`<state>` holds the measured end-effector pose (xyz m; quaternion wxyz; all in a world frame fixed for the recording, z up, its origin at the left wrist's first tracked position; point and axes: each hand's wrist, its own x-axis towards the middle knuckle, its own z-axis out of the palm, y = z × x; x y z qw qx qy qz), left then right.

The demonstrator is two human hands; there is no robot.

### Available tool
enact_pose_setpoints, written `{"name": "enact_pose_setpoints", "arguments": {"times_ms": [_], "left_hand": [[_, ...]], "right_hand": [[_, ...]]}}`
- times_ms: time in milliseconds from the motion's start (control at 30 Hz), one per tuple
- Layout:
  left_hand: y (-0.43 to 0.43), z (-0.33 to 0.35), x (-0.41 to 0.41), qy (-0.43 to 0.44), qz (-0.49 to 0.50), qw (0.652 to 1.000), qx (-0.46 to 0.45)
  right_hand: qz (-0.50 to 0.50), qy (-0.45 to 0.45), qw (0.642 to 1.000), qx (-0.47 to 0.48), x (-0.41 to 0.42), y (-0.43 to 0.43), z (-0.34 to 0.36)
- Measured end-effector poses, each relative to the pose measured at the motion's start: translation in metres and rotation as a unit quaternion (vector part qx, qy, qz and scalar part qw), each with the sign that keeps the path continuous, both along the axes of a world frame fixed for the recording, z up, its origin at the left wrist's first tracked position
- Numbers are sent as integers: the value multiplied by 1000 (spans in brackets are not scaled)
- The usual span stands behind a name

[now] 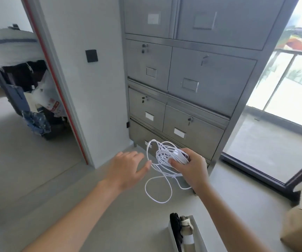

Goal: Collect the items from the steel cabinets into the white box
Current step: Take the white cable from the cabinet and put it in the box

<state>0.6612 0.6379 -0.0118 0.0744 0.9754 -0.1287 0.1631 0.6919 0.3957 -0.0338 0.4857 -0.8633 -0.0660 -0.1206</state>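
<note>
1. My right hand (pixel 192 168) grips a loosely coiled thin white cable (pixel 164 153); thumb and fingers are curled around the bundle, in the air in front of the lowest drawers of the grey steel cabinet (pixel 210 84).
2. My left hand (pixel 128 168) is spread and holds nothing. Its fingertips are just beside the left edge of the coil; I cannot tell if they touch it.
3. One long loop of the cable hangs down free below the bundle, between the two hands.
4. The narrow white rectangular box (pixel 200 235) stands on the floor below the right hand and closer to my body. It already contains a beige bottle (pixel 186 231) and a black object (pixel 175 226).
5. I judge the right hand is nearer to the box, so the move is downward and back toward me.
6. The hanging loop may fall outside the rim; the left hand could gather it first.
</note>
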Motion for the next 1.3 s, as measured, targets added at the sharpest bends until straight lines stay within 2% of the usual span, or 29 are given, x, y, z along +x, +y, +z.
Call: {"name": "enact_pose_setpoints", "arguments": {"times_ms": [233, 567, 800, 1067, 1300], "left_hand": [[-68, -43, 15, 47, -38, 998, 2], [-118, -177, 66, 184, -101, 978, 4], [-149, -306, 96, 255, -139, 957, 6], [-188, -458, 131, 296, -146, 944, 5], [-226, -676, 150, 345, -178, 921, 16]], "right_hand": [[-47, 53, 997, 15, -6, -65, -40], [-125, 192, 973, 31, 7, -119, -173], [-210, 258, 943, 25, 22, -146, -306], [-244, 318, 916, 25, 34, -189, -480], [-302, 315, 897, 71, 46, -218, -700]]}}
